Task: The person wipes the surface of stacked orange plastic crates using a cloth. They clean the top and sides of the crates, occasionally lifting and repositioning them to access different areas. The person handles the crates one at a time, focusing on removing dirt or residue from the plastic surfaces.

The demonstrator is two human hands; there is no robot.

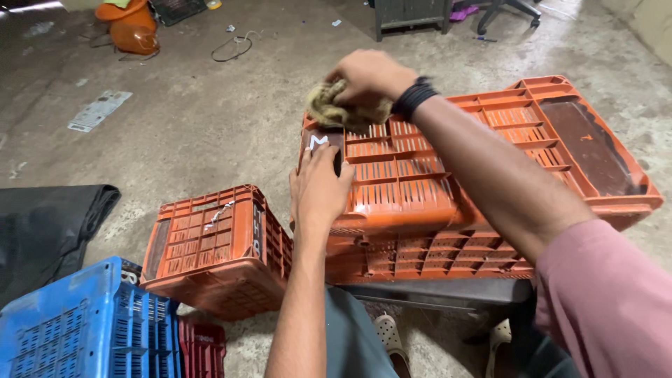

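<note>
An orange slatted plastic crate (448, 175) was laid tilted on its side across a dark stool or bench (448, 290), directly in front of the person. A wad of tan fibrous rag (336, 108) was pressed against the crate's upper left edge. The right hand (369, 75) was clamped on the rag, fingers curled together over it; a black band (414, 96) was worn at that wrist, a pink sleeve (609, 301) further up. The left hand (320, 185) was laid flat on the crate's near left corner, fingers together and extended, nothing gripped. A small white painted mark (317, 142) was seen on the crate just above the left fingertips.

A second orange crate (217, 245) was set upside down on the floor left of the first, white scrawl on its base and side. A blue crate (84, 329) was seen at the lower left corner, a dark red crate (203, 346) wedged beside it. Black sheeting (49, 231) was spread at the left edge.

Surface: bare grey concrete floor (210, 119), stained and dusty. A flat printed paper strip (98, 110) was left lying far left. An orange plastic container (133, 28) was seen at top left, a wire loop (231, 47) near it, chair legs (507, 12) at top right.
</note>
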